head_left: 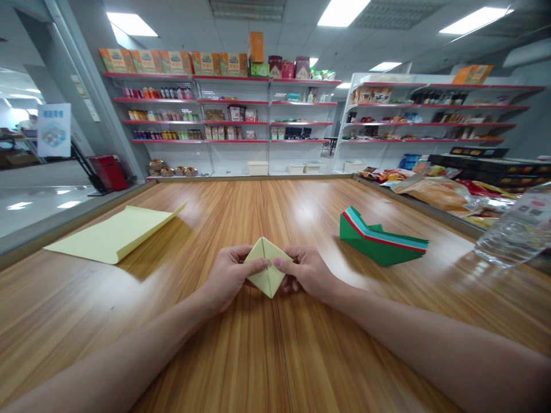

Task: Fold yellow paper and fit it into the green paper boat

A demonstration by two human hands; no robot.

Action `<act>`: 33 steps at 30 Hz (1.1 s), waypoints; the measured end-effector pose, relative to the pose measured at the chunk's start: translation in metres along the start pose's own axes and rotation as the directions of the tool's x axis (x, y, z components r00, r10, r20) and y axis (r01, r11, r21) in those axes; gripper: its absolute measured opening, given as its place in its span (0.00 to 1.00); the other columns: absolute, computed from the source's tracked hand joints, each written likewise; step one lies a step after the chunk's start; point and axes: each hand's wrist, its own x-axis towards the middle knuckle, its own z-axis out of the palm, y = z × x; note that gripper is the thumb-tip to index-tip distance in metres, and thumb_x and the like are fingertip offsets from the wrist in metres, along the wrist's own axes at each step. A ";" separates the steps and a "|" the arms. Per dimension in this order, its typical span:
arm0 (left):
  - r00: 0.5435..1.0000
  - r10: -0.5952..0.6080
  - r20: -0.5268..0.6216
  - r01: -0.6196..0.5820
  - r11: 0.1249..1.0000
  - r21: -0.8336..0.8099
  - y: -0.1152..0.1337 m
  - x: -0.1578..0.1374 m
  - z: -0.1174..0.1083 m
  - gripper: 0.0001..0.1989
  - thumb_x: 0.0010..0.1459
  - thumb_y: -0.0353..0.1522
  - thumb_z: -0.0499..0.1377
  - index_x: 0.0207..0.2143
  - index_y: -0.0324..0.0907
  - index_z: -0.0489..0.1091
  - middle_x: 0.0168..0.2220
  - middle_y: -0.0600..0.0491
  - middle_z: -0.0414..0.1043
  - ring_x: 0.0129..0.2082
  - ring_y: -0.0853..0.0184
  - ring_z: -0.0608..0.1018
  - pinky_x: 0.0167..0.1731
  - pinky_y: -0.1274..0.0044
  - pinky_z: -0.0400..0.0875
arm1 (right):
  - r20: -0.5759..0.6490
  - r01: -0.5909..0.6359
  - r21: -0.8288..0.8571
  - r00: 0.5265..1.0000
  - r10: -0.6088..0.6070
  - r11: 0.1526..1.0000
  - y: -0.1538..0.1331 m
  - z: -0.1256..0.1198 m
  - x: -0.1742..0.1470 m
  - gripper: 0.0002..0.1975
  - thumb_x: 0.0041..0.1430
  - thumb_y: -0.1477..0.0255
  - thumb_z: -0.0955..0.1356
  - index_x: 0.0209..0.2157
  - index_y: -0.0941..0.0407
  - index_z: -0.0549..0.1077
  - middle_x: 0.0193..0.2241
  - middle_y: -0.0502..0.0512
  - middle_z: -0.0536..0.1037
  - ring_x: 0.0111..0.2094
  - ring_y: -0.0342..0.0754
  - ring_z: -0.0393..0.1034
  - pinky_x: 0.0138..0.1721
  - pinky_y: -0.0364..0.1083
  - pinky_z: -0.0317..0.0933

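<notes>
Between my two hands is a folded pale yellow paper, diamond-shaped with a crease down its middle, held just above the wooden table. My left hand grips its left side, the thumb lying on the front face and the fingers behind. On the right side my right hand pinches it the same way, its thumb close to the other thumb. The fingers behind the paper are partly hidden.
A yellow paper sheet with curled edges lies left on the wooden table. A folded stack of coloured paper, green outside, stands right. Beyond are a clear plastic bottle, snack packets and stocked shelves.
</notes>
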 end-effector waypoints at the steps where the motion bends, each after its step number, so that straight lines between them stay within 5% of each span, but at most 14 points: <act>1: 1.000 0.001 -0.001 -0.001 1.000 0.024 0.000 0.000 -0.001 0.10 0.49 0.33 0.63 0.33 0.34 0.73 0.28 0.49 0.74 0.26 0.66 0.74 0.27 0.75 0.69 | 0.000 0.004 -0.016 1.000 -0.004 1.000 0.000 0.001 0.000 0.17 0.55 0.60 0.65 0.25 0.61 0.67 0.16 0.50 0.70 0.15 0.40 0.65 0.12 0.36 0.53; 7: 1.000 -0.013 0.024 0.006 0.961 0.278 0.003 0.000 0.003 0.11 0.49 0.35 0.63 0.29 0.33 0.72 0.26 0.51 0.72 0.25 0.70 0.71 0.24 0.80 0.63 | -0.052 0.085 -0.082 0.995 -0.090 0.993 -0.003 0.003 -0.002 0.13 0.55 0.64 0.66 0.27 0.60 0.67 0.17 0.47 0.66 0.16 0.39 0.62 0.15 0.37 0.56; 12: 0.988 -0.113 0.102 0.097 0.983 0.154 0.006 -0.003 0.011 0.15 0.47 0.34 0.65 0.37 0.35 0.70 0.30 0.51 0.73 0.27 0.70 0.73 0.26 0.80 0.67 | -0.092 0.106 0.001 0.990 -0.106 0.994 -0.004 0.001 0.000 0.14 0.56 0.63 0.65 0.29 0.61 0.71 0.20 0.50 0.68 0.18 0.39 0.61 0.17 0.38 0.55; 17: 0.969 -0.212 0.129 0.201 0.975 0.094 0.008 -0.004 0.011 0.16 0.44 0.32 0.66 0.36 0.36 0.69 0.28 0.52 0.72 0.26 0.67 0.74 0.24 0.76 0.70 | 0.057 0.139 -0.043 0.989 -0.137 0.989 -0.005 -0.004 0.000 0.14 0.57 0.64 0.64 0.32 0.62 0.73 0.23 0.50 0.69 0.22 0.39 0.61 0.20 0.38 0.55; 21: 0.982 -0.137 0.130 0.112 0.977 0.182 0.007 -0.002 0.012 0.11 0.42 0.30 0.66 0.29 0.35 0.71 0.24 0.53 0.71 0.22 0.71 0.72 0.21 0.81 0.64 | 0.044 0.151 -0.158 0.988 -0.146 0.976 -0.005 -0.005 -0.001 0.15 0.54 0.64 0.67 0.24 0.62 0.71 0.18 0.48 0.65 0.20 0.38 0.57 0.19 0.38 0.50; 27: 0.993 -0.109 0.044 0.110 0.994 -0.020 0.002 0.001 0.014 0.18 0.46 0.35 0.64 0.40 0.36 0.70 0.34 0.46 0.75 0.33 0.62 0.76 0.32 0.74 0.69 | -0.213 0.100 0.119 0.974 -0.073 0.988 -0.001 -0.001 0.002 0.17 0.53 0.60 0.67 0.31 0.62 0.74 0.27 0.55 0.75 0.25 0.43 0.68 0.25 0.41 0.62; 33: 0.985 0.169 -0.035 -0.138 0.893 0.427 -0.001 0.004 0.003 0.08 0.51 0.34 0.60 0.30 0.37 0.71 0.27 0.52 0.72 0.28 0.66 0.72 0.27 0.78 0.65 | -0.086 -0.002 0.021 0.996 0.004 1.000 0.003 -0.011 0.008 0.17 0.50 0.61 0.69 0.34 0.62 0.74 0.20 0.52 0.74 0.15 0.40 0.65 0.13 0.37 0.55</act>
